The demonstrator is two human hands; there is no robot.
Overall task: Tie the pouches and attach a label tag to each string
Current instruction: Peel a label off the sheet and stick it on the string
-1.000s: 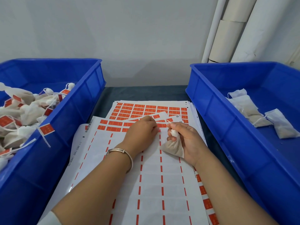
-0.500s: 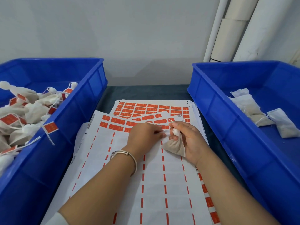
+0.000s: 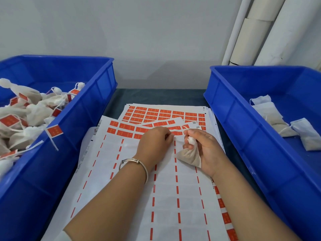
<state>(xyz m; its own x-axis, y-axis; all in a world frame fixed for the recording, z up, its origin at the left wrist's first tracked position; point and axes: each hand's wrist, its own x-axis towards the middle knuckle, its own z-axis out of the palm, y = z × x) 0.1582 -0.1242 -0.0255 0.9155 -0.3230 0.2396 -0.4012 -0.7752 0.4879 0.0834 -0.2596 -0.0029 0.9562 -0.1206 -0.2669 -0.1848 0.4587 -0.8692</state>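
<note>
My right hand grips a small white pouch by its bunched neck. The filled body hangs below my fingers, and a short string sticks up from thumb and forefinger. My left hand lies just left of it on the label sheet. Its fingers are curled into a pinch at the edge of the orange labels. What they pinch is hidden, seemingly one label. The fingertips of the two hands are a few centimetres apart.
A blue bin on the left holds several tied pouches with orange tags, one tag hanging over its rim. A blue bin on the right holds two flat untied pouches. More label sheets lie behind. White pipes stand at the back right.
My left hand has drawn back from the orange label row toward the right hand. The right hand has tilted the pouch slightly, and its string now stands up.
</note>
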